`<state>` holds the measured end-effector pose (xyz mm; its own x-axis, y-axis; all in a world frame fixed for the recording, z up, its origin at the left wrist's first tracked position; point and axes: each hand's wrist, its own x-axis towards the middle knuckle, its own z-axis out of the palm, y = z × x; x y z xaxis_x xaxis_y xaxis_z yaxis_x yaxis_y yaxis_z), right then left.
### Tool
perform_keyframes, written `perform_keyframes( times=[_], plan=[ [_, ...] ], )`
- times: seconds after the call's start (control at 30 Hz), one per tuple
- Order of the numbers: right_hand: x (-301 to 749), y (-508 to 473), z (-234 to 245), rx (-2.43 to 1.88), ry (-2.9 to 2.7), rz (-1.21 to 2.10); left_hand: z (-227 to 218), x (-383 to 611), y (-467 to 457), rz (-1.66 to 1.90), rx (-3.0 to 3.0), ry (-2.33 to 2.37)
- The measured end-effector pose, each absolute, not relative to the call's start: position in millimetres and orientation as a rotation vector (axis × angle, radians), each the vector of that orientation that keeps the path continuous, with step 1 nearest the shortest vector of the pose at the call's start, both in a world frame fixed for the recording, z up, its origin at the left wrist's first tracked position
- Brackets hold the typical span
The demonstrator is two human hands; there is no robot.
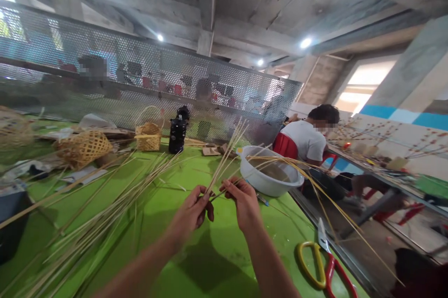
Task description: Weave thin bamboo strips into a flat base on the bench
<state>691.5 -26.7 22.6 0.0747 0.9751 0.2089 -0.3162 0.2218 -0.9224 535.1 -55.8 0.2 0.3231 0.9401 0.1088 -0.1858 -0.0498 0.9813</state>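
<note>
My left hand [194, 209] and my right hand [242, 199] are raised over the green table [217, 251], close together. Both pinch a small bundle of thin bamboo strips [227, 153] that fans upward and to the right from my fingers. Some strips arc over a white plastic basin [271, 174] just beyond my right hand. A long pile of loose bamboo strips [105, 214] lies on the table to the left of my left hand.
Scissors with yellow and red handles [324, 265] lie near the table's right edge. Woven baskets [84, 147] [148, 135] and a black bottle [178, 132] stand at the back by a perforated metal screen [147, 83]. A person in a white shirt [308, 142] sits at the right.
</note>
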Motion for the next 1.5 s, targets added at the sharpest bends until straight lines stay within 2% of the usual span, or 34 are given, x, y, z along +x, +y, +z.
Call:
perform_keyframes(
  times=[0.37, 1.5],
  plan=[
    [692, -31, 15, -0.775, -1.017, 1.252, 1, 539, -57, 1.031, 1.292, 0.789],
    [692, -32, 11, -0.861, -1.154, 1.199, -5, 537, -58, 1.106, 1.22, 0.89]
  ],
)
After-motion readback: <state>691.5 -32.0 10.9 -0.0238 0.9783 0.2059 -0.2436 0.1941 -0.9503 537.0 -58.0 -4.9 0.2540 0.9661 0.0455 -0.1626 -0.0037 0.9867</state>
